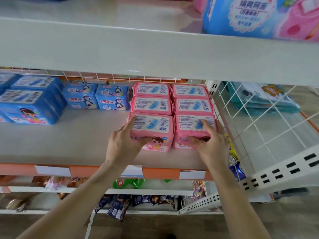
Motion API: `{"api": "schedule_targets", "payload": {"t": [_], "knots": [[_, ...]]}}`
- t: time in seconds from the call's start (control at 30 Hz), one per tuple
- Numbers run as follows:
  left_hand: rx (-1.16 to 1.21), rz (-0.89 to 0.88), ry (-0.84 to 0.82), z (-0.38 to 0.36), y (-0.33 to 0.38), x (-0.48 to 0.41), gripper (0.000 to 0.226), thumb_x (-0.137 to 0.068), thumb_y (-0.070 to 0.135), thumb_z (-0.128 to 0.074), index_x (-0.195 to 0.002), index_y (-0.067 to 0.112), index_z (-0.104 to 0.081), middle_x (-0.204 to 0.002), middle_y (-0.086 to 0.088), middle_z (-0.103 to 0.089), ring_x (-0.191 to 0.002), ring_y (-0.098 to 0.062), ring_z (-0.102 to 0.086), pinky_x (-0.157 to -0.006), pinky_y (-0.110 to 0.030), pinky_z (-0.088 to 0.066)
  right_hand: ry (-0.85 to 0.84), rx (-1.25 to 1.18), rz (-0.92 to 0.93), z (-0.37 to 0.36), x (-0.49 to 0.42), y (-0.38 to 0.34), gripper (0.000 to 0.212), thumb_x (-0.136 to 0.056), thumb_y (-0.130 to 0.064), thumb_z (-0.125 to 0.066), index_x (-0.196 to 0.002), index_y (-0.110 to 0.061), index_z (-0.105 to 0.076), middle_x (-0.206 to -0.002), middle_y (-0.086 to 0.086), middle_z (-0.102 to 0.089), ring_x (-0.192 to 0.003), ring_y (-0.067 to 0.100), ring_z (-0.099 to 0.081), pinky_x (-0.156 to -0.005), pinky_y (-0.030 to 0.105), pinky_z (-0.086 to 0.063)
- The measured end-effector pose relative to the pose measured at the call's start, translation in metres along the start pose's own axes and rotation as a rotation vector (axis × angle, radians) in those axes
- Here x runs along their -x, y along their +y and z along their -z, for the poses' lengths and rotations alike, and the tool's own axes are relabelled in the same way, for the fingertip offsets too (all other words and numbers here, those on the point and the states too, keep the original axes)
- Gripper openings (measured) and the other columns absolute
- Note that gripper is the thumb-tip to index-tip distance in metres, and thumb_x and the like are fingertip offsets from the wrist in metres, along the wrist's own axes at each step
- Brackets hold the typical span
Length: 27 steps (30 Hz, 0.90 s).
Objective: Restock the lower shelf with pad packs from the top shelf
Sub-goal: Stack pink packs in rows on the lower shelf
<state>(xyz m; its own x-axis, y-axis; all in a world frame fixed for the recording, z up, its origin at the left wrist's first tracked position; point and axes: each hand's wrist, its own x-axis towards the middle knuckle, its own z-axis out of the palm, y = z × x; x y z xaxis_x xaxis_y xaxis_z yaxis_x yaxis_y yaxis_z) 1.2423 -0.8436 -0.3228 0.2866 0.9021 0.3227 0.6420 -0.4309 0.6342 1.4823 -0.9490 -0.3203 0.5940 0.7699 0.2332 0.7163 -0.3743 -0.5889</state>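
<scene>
Fingers (130, 121) of the left hand (123, 144) are curled over the top and left side of the front-left pink pack (153, 128), and the thumb is pressed on its front face. The front-right pink pack (194, 125) is gripped the same way by the right hand (213, 145), with the thumb on the front and the fingers over the top and right side. Both packs are set on the lower shelf (77, 140) near its right end, side by side and touching. Four more pink packs (152, 99) are lined up behind them in two rows. The right column is placed just beside the wire divider (250, 118). Bare shelf is seen between the packs and the orange front edge (86, 169), and more is seen to the left, towards the blue packs (96, 97). A large blue and pink pack (259, 16) is kept on the top shelf (120, 49) at its right end.
</scene>
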Motion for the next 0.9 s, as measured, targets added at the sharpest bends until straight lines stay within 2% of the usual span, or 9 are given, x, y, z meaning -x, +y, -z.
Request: {"api": "schedule_targets", "payload": {"t": [0.07, 0.2, 0.37, 0.5, 0.6, 0.77, 0.9], "knots": [[-0.027, 0.01, 0.021, -0.004, 0.002, -0.001, 0.094, -0.07, 0.055, -0.079, -0.147, 0.013, -0.047, -0.113, -0.007, -0.074, -0.087, -0.022, -0.071, -0.083, -0.041, -0.059, 0.023, -0.01, -0.006, -0.003, 0.0, 0.001, 0.089, -0.065, -0.064, -0.072, -0.141, -0.023, -0.054, -0.145, 0.008, -0.049, -0.124, 0.029, -0.054, -0.097, 0.045, -0.051], [-0.06, 0.028, 0.023, -0.007, 0.003, -0.003, 0.095, -0.071, 0.053, -0.081, -0.148, 0.01, -0.046, -0.107, -0.01, -0.075, -0.085, -0.027, -0.071, -0.081, -0.043, -0.059, 0.053, -0.047, 0.007, -0.003, -0.003, 0.0, 0.092, -0.06, -0.071, -0.06, -0.138, -0.023, -0.058, -0.14, 0.007, -0.053, -0.12, 0.025, -0.057, -0.09, 0.037, -0.051], [-0.092, 0.063, 0.049, -0.009, 0.006, 0.002, 0.094, -0.071, 0.053, -0.083, -0.148, 0.011, -0.046, -0.109, -0.015, -0.074, -0.088, -0.033, -0.071, -0.079, -0.046, -0.059, 0.061, -0.099, -0.012, 0.0, 0.002, -0.001, 0.087, -0.06, -0.066, -0.063, -0.137, -0.025, -0.059, -0.138, 0.007, -0.052, -0.123, 0.026, -0.054, -0.096, 0.039, -0.05], [-0.088, 0.079, 0.041, -0.01, 0.006, 0.001, 0.094, -0.071, 0.051, -0.084, -0.147, 0.01, -0.046, -0.108, -0.015, -0.074, -0.088, -0.033, -0.071, -0.082, -0.047, -0.058, 0.054, -0.103, -0.014, 0.003, 0.004, -0.001, 0.093, -0.058, -0.074, -0.059, -0.137, -0.024, -0.06, -0.138, 0.006, -0.053, -0.122, 0.026, -0.055, -0.094, 0.04, -0.052], [-0.101, 0.063, 0.029, -0.012, 0.009, -0.003, 0.095, -0.071, 0.051, -0.084, -0.146, 0.007, -0.048, -0.105, -0.015, -0.075, -0.087, -0.034, -0.072, -0.081, -0.047, -0.058, 0.075, -0.089, 0.01, 0.001, 0.002, -0.003, 0.091, -0.059, -0.071, -0.061, -0.134, -0.02, -0.062, -0.133, 0.006, -0.059, -0.115, 0.026, -0.058, -0.092, 0.039, -0.051], [-0.102, 0.075, 0.016, -0.013, 0.008, -0.003, 0.095, -0.073, 0.055, -0.081, -0.148, 0.009, -0.045, -0.108, -0.013, -0.074, -0.091, -0.033, -0.071, -0.083, -0.047, -0.058, 0.074, -0.042, -0.002, -0.004, 0.0, -0.001, 0.08, -0.064, -0.054, -0.082, -0.133, -0.021, -0.063, -0.129, 0.009, -0.061, -0.11, 0.026, -0.061, -0.09, 0.036, -0.05], [-0.093, 0.078, 0.011, -0.013, 0.006, 0.003, 0.093, -0.078, 0.056, -0.077, -0.152, 0.016, -0.039, -0.116, -0.01, -0.07, -0.094, -0.028, -0.069, -0.082, -0.044, -0.057, 0.052, -0.027, -0.018, -0.004, 0.003, 0.001, 0.079, -0.068, -0.054, -0.081, -0.138, -0.025, -0.058, -0.134, 0.012, -0.057, -0.116, 0.031, -0.057, -0.096, 0.042, -0.048]]}}
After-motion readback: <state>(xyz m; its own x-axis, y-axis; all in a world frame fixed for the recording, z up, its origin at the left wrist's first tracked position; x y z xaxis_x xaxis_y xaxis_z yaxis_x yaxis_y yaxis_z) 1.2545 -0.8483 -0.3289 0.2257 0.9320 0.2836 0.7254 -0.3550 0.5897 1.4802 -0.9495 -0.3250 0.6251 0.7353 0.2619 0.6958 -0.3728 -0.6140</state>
